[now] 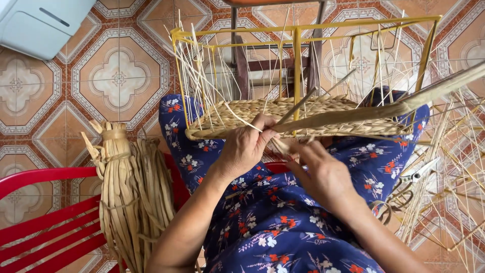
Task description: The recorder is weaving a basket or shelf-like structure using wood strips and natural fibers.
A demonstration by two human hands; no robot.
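Basically a weaving shot from above: the woven basket base sits on the person's lap, tied into a yellow wire frame, with thin pale stakes sticking up loosely around it. The left hand is curled narrow, pinching the near rim of the weave with the thumb on top. The right hand is also closed in, fingers gripping the end of a flat dried-grass strand that runs up and off to the right, just beside the left hand's fingertips.

Risks, judging from this:
- The strand looks dry and long, so a sharp pull or tight bend at the rim could crack or fray it.
- If the left hand's pinch slips, the last row may loosen and gap.
- The free stakes lean every way; the strand's long tail could snag one and bend or snap it.
- The frame only rests on the knees, so a hard tug could tip it forward onto the tiled floor.
- Scissors lie by the right thigh among spare stakes, near the right forearm; an elbow sweep could knock them or catch skin.

A bundle of dried grass leans on the red chair at left, well apart from the work.
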